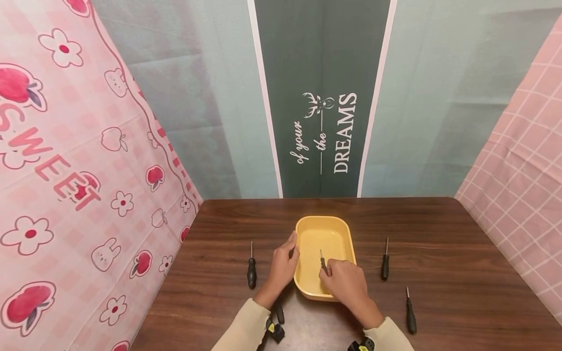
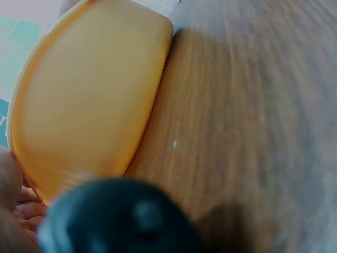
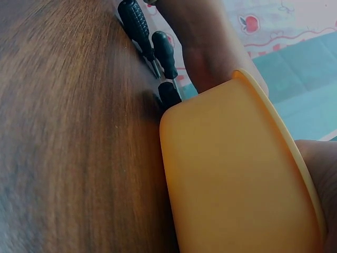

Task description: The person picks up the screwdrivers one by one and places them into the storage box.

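A yellow plastic tub [image 1: 322, 224] with rounded corners stands on the table in front of me. My left hand [image 1: 284, 258] grips its left rim; curled fingers [image 2: 30, 211] show beside the tub wall in the left wrist view. Over the tub's near right part, my right hand [image 1: 347, 280] holds a small screwdriver [image 1: 323, 263] by its black handle. Its metal shaft points away from me, above the tub floor. Beside my left wrist lies a black screwdriver handle [image 1: 279, 312], its far end hidden under the forearm.
A black screwdriver [image 1: 251, 273] lies left of the tub on the brown wooden table [image 1: 219, 219]. Two more, a farther screwdriver [image 1: 385, 267] and a nearer screwdriver [image 1: 410, 319], lie to the right. Printed cloths [image 1: 219, 97] hang behind the table and along both sides.
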Demonstrator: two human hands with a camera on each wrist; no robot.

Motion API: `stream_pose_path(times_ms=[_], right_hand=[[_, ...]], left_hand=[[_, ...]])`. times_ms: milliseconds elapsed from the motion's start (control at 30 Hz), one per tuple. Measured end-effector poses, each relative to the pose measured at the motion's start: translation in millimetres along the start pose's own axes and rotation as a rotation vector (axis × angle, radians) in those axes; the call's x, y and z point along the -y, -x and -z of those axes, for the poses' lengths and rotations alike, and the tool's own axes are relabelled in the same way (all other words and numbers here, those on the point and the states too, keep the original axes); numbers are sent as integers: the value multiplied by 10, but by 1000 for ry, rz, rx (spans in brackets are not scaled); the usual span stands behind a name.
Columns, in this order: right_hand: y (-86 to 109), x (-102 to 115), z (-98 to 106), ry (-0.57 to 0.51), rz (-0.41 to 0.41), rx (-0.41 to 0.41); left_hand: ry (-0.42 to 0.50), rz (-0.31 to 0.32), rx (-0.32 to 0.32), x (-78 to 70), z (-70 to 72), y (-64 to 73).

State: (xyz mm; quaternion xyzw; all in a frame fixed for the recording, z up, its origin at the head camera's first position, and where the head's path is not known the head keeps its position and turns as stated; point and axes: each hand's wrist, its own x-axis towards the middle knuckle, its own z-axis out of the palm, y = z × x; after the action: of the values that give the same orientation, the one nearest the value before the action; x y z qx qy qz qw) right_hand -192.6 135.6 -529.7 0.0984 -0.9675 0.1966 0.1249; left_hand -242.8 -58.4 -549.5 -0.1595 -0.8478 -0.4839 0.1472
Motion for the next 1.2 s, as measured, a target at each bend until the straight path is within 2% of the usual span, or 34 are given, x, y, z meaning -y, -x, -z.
stream_pose_path(times_ms=[567,967,1200], right_hand=[[-12,15,23,5,-2,26],[-22,19,17,12,-11,36],[-15,12,13,17,-18,60]], left_hand=[[14,-10,-4,-20,1,-3],[-22,-20,0,-29,9,-24],[-11,-17,1,-30,-5,-4]])
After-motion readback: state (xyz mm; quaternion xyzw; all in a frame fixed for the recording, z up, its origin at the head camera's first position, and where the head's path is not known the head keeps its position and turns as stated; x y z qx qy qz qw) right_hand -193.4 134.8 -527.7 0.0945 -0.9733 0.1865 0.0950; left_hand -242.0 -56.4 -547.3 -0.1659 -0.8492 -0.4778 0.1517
